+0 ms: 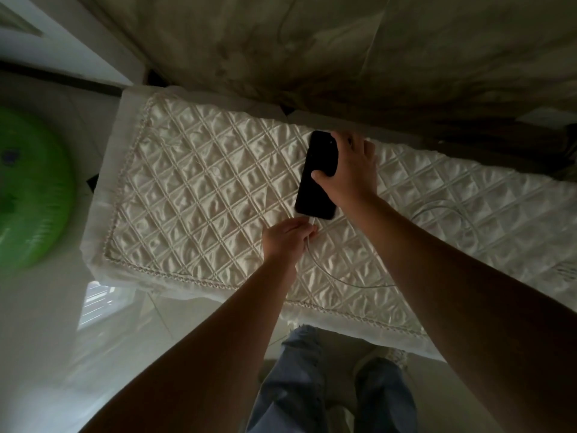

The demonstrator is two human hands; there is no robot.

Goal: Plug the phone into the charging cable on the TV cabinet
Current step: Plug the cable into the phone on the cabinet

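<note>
A black phone is held over the TV cabinet, whose top is covered by a quilted cream cloth. My right hand grips the phone's upper half, thumb on the dark screen. My left hand pinches the white plug of the charging cable right at the phone's bottom edge. Whether the plug sits fully in the port is hidden by my fingers. The thin white cable curves from my left hand toward the front and then loops off to the right on the cloth.
A wall with a marbled panel rises behind the cabinet. A green round object stands on the floor to the left. My legs in blue jeans are at the cabinet's front edge, on a glossy white floor.
</note>
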